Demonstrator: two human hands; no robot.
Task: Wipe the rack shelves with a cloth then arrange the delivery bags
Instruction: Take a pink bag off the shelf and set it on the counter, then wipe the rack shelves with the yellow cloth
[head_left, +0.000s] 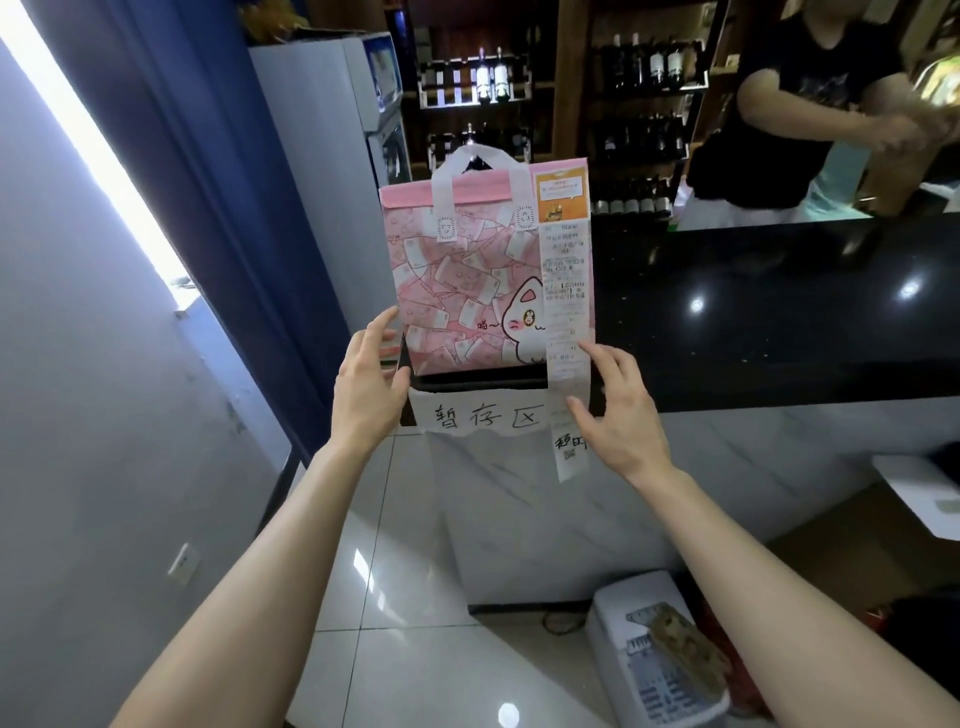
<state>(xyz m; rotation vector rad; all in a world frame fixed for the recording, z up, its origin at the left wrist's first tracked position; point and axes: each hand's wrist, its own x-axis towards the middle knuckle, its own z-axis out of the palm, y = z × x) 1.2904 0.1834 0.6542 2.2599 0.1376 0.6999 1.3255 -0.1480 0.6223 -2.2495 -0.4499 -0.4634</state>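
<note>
A pink bag (467, 280) with white handles and a cartoon cat stands upright at the left end of the black worktop (779, 312), in the middle of the frame. A long receipt (567, 291) runs down its right edge and hangs past the worktop's front. The left hand (369, 379) is at the bag's lower left corner, its grip released and its fingers straight beside the bag's edge. The right hand (618, 410) is at the lower right corner, grip also released, fingers spread, thumb over the hanging receipt. A handwritten paper sign (483, 415) hangs just below the bag. Another person (810, 104) stands in the upper right.
</note>
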